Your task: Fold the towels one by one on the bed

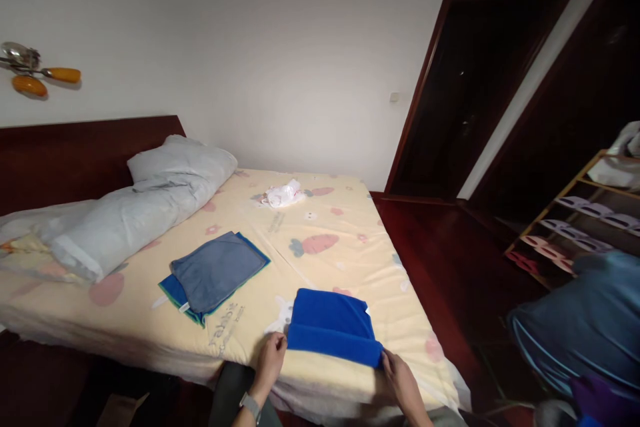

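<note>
A bright blue towel (330, 320) lies flat near the front edge of the bed, its near side turned over into a band. A small white tag shows at its right edge. At the band's left end are the closed, pinched fingers of my left hand (271, 357), which wears a watch (250, 405). My right hand (400, 377) grips the band's right end between thumb and fingers. To the left, a grey-blue cloth (220, 270) rests on top of blue cloth with green edging.
The bed (345, 267) has a yellow patterned sheet. A grey rolled quilt (145, 213) and a white crumpled item (284, 194) lie on it. At right are a slipper rack (555, 203) and a draped blue-grey cloth (585, 320). A dark door (470, 93) stands behind.
</note>
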### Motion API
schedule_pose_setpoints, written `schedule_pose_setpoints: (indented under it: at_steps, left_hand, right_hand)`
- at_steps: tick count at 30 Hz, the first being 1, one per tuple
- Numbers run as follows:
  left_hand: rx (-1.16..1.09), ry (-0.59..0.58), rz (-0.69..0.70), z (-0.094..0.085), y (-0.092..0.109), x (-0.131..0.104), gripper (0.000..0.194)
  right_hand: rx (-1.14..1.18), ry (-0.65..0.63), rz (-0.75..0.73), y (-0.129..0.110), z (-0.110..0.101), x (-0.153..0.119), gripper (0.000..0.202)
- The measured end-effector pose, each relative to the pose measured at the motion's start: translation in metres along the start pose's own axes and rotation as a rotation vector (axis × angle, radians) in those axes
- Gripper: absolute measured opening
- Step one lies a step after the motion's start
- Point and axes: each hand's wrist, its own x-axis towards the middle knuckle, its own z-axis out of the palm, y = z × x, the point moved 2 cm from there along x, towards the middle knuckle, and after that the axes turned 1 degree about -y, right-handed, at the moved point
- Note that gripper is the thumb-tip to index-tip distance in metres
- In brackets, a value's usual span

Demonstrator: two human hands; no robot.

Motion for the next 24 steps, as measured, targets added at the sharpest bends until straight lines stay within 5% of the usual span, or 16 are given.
schedule_pose_setpoints:
  at_steps: [6, 13, 17, 20, 24]
  left_hand:
    - [-0.014, 0.024, 0.027, 0.002, 0.004, -0.005, 0.033]
    - [0.240, 0.031, 0.030, 0.007, 0.019, 0.006, 0.029]
    - [0.198, 0.100, 0.228, 0.004, 0.012, -0.003, 0.037]
    - [0.279, 0.000, 0.409, 0.001, 0.008, -0.012, 0.057]
    - [0.376, -0.126, 0.474, -0.005, 0.011, -0.008, 0.065]
  right_hand:
    - [0.028, -0.047, 0.063, -0.007, 0.009, -0.014, 0.067]
    - [-0.040, -0.013, -0.002, -0.006, 0.016, -0.008, 0.069]
    - [-0.049, 0.029, -0.024, 0.004, 0.006, -0.007, 0.057]
    - [-0.112, 0.005, -0.209, 0.003, 0.001, -0.010, 0.053]
    - [-0.159, -0.112, -0.349, -0.003, 0.007, -0.011, 0.060]
